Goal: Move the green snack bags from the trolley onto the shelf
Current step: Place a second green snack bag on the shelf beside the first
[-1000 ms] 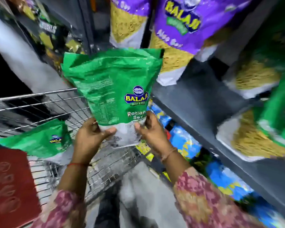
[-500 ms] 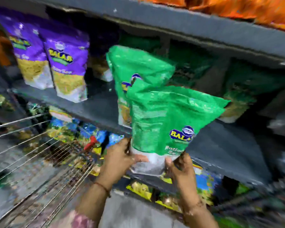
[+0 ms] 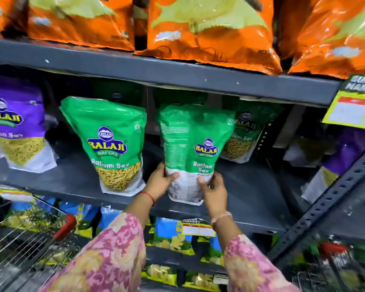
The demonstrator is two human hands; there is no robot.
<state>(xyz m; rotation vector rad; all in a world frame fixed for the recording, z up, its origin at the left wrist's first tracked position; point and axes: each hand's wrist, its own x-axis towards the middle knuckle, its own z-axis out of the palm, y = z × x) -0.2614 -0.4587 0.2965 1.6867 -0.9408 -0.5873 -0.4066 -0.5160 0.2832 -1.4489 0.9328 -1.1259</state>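
Note:
A green snack bag (image 3: pixel 190 144) stands upright on the grey shelf (image 3: pixel 247 192), its back panel turned partly toward me. My left hand (image 3: pixel 159 182) grips its lower left edge and my right hand (image 3: pixel 213 189) grips its lower right corner. Another green bag (image 3: pixel 112 142) stands on the shelf to the left. A third green bag (image 3: pixel 243 133) sits behind and to the right, partly hidden by the held one. The wire trolley (image 3: pixel 23 239) with a red handle is at the lower left; its contents are blurred.
Purple snack bags (image 3: pixel 15 127) stand at the shelf's left end and another (image 3: pixel 335 163) at the far right. Orange bags (image 3: pixel 209 30) fill the shelf above. Blue and yellow packs line the lower shelf. A perforated upright post (image 3: pixel 333 197) slants at the right.
The view swung from the trolley up to the shelf. Both hands carried the green bag forward and stood it on the shelf between the two other green bags.

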